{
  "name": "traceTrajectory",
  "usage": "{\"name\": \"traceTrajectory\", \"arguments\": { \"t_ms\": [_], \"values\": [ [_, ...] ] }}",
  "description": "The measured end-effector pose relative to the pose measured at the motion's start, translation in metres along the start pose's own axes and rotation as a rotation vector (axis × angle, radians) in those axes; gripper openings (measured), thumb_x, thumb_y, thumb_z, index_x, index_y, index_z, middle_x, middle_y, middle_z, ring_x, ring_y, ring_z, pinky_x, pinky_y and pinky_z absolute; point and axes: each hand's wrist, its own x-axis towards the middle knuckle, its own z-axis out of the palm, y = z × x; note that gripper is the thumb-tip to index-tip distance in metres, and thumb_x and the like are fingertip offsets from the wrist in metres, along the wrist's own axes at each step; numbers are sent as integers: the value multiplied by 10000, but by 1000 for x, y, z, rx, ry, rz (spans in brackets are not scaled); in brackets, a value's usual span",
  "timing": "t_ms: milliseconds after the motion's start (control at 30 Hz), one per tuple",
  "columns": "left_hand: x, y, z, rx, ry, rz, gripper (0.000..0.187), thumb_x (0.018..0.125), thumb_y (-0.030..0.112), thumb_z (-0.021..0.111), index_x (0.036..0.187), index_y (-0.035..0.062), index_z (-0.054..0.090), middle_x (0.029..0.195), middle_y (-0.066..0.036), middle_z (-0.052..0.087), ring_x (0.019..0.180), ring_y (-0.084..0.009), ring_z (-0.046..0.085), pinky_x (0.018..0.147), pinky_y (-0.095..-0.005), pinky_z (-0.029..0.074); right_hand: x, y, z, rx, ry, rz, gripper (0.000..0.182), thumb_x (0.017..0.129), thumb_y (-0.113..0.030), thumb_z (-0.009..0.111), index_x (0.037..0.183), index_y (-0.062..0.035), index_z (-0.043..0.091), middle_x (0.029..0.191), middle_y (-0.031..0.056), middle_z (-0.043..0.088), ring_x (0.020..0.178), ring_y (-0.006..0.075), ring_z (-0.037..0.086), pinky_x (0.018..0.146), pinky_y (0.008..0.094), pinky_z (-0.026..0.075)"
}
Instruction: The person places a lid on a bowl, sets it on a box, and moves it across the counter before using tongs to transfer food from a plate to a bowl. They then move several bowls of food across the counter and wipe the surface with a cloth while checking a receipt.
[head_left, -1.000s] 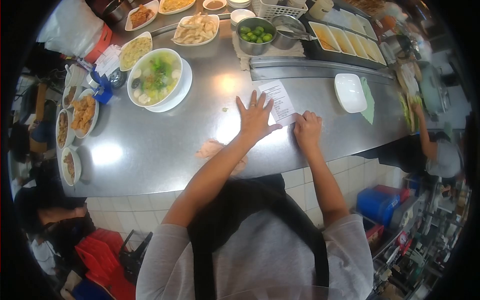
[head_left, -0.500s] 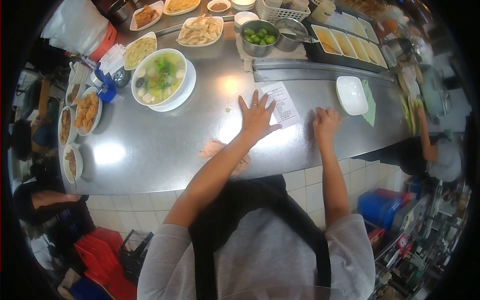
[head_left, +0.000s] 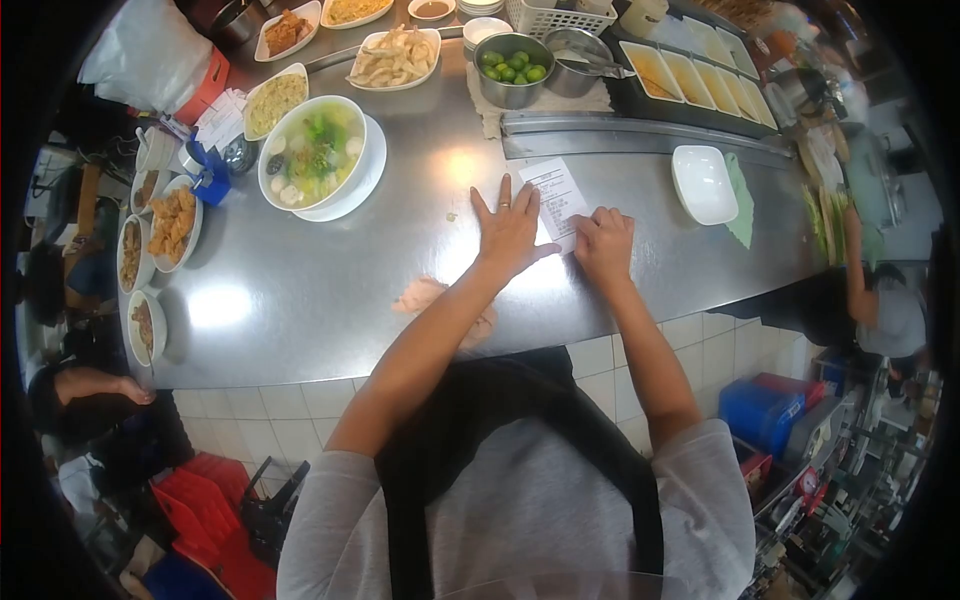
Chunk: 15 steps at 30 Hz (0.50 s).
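A white printed receipt (head_left: pixel 556 196) lies flat on the steel counter in front of me. My left hand (head_left: pixel 510 230) is spread palm-down at its left edge, fingers apart, with a ring on one finger. My right hand (head_left: pixel 604 245) has its fingers curled together over the receipt's lower right part. Whether anything is inside those fingers is hidden. Below my left forearm a crumpled pinkish cloth (head_left: pixel 420 294) rests on the counter. To the right sits a white square dish (head_left: pixel 704 184), beside a green sheet (head_left: pixel 740 205).
A large soup bowl (head_left: pixel 262 165) stands on a plate at left. Fried food bowls (head_left: pixel 174 222) line the left end. A metal pot of limes (head_left: pixel 510 95) and a sauce tray (head_left: pixel 700 84) stand at the back. Another person's arm (head_left: pixel 857 265) reaches in at far right.
My right hand has moved left from the bare counter onto the receipt's edge. My left hand stays spread beside the receipt. The view has shifted slightly.
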Motion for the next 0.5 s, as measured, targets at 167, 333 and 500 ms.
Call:
{"name": "traceTrajectory", "arguments": {
  "t_ms": [167,333,500],
  "values": [
    [-7,5,-6,3,-69,-23,905,641,553,649,1295,-4,364,1347,-92,335,1309,-348,183,929,-716,78,-5,-10,2,-9,-53,-38,152,625,-81,580,753,-130,646,682,29,478,723,211,480,677,365,348],
    [-6,4,-1,4,-40,-16,903,621,531,675,1282,-8,378,1339,-94,343,1306,-356,183,932,-713,64,-9,21,15,-351,-55,-90,117,689,-157,529,751,-147,628,770,57,549,775,236,502,685,418,356],
    [1,3,-4,-16,-71,-23,904,632,540,662,1284,-16,373,1350,-105,326,1306,-361,175,932,-715,65,10,55,-15,-296,82,328,140,727,-187,591,832,-128,663,819,75,556,806,265,502,723,412,360]
  ]
}}
